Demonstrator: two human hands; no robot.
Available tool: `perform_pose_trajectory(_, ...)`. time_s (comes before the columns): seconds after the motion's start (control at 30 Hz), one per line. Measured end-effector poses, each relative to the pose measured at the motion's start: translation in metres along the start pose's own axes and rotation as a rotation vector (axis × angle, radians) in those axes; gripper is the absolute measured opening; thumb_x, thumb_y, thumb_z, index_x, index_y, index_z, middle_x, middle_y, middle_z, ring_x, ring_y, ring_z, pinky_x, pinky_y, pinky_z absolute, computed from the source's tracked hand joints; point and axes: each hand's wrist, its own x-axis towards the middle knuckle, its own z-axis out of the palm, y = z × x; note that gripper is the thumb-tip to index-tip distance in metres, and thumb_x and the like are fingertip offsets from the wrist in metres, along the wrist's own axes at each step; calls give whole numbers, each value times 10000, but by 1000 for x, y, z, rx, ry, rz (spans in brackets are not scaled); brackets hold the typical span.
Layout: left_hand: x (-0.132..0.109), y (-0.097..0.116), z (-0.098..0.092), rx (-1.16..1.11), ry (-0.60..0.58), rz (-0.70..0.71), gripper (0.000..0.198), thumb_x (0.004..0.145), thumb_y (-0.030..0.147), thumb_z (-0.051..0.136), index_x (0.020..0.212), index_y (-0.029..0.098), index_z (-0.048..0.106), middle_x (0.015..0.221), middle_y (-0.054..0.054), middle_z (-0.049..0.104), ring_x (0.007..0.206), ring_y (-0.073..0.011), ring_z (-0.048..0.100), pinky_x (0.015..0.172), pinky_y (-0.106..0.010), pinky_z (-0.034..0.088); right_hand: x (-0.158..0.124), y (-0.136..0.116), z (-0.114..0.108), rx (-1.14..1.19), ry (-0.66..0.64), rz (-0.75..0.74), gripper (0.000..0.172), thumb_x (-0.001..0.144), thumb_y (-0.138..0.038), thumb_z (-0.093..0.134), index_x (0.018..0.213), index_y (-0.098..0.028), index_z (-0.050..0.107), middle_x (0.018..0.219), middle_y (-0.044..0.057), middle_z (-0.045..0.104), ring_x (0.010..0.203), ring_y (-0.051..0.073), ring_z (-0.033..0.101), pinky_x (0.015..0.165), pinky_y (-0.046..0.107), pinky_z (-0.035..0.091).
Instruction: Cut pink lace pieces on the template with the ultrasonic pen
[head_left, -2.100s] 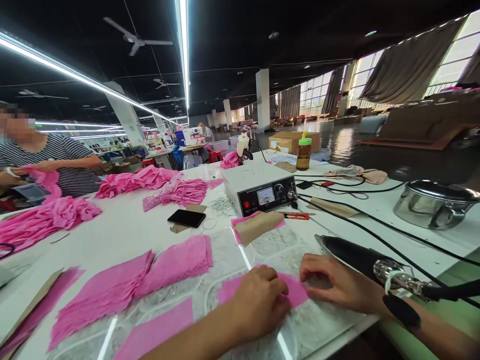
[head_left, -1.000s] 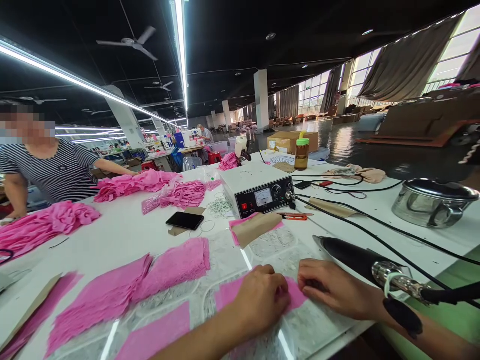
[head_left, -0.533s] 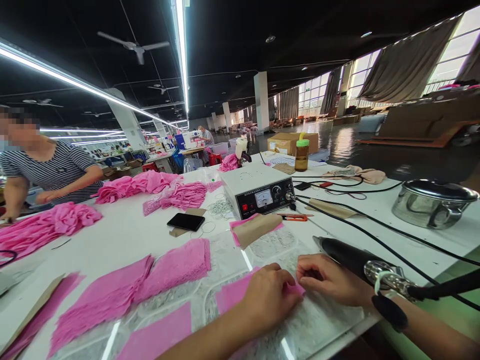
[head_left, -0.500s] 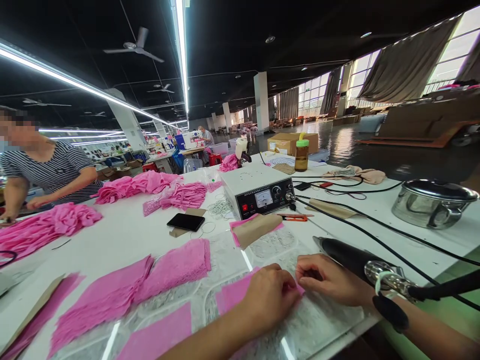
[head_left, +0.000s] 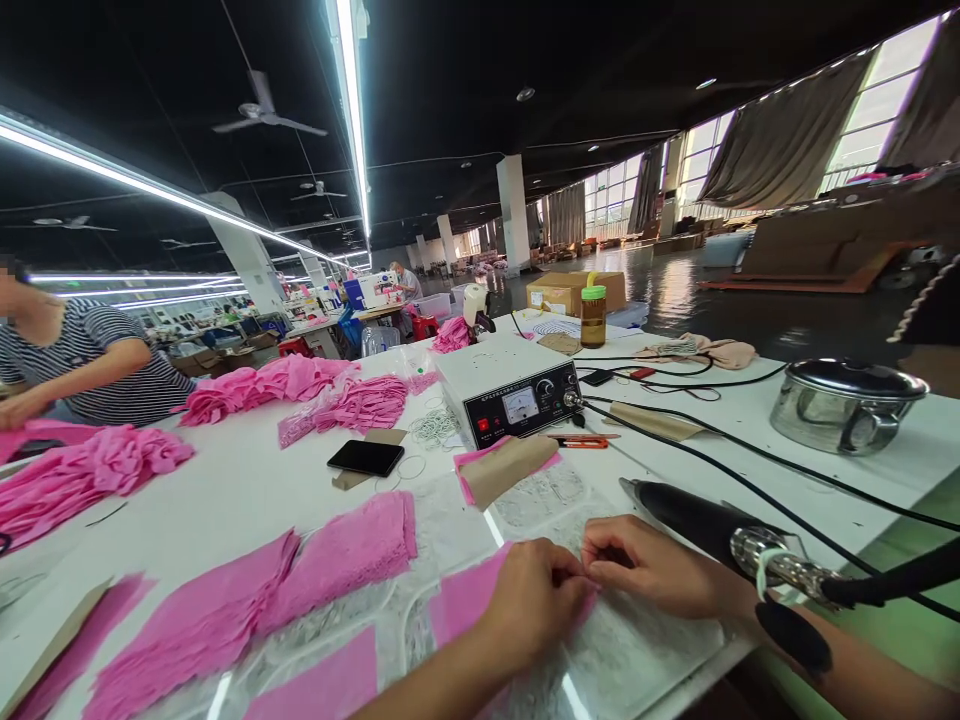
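My left hand (head_left: 534,598) is closed in a pinch on the right part of a flat pink fabric piece (head_left: 463,598), which lies on the clear sheet on the table. Beside it, my right hand (head_left: 637,562) has thumb and forefinger pinched together at the fabric's right edge, close to the left fingertips. Its other fingers are curled. Part of the fabric is hidden by the left hand. A black handpiece (head_left: 679,510) with a metal tip lies just beyond my right hand and forearm, its cable running off to the right.
Pink fabric stacks (head_left: 341,548) lie to the left. A control box (head_left: 517,395) with a dial stands behind, near an orange cutter (head_left: 583,441), a phone (head_left: 366,458) and black cables. A steel pot (head_left: 844,410) sits at right. A co-worker in a striped shirt (head_left: 124,350) handles pink fabric.
The view has shifted slightly. My hands stay at the fabric edge, with their fingertips closer together. The co-worker's arm has moved left, with pink fabric now at the hand.
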Motion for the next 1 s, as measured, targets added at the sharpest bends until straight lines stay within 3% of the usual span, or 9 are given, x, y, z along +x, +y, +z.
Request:
perform_pose_trajectory(0.17,-1,-1,0,-45,9,22,241,706,111,480,476,147,544,470,46,392,528,-100,387,531,-217,302,-4,3,1,1,72,10,233,817,-331,484,659,-181,567,688,25,581,665,164,505,602,277,381)
perform_pose_trajectory(0.3,-2,-3,0,-68,29,32,249,696,117,465,454,160,428,471,51,327,525,-94,342,520,-222,276,-12,6,3,2,79,31,190,779,-280,530,678,-171,647,701,29,610,653,160,521,596,273,392)
perform_pose_trajectory(0.6,-3,-2,0,-66,42,25,233,696,104,471,471,158,500,518,43,397,563,-106,416,570,-226,321,-10,4,11,-8,110,55,147,740,-256,569,647,-173,646,678,18,598,622,145,506,566,256,377)
perform_pose_trajectory(0.83,-4,1,0,-90,20,48,254,689,78,447,451,164,432,447,58,275,496,-91,320,519,-231,265,-10,8,17,-4,137,49,118,729,-222,549,632,-173,594,643,3,548,595,133,477,551,251,355)
perform_pose_trajectory(1.0,-4,2,0,-96,29,51,249,687,74,454,455,160,429,448,60,288,506,-87,312,525,-227,267,-13,5,17,10,132,63,121,735,-258,559,668,-174,613,646,5,542,601,138,478,551,254,360)
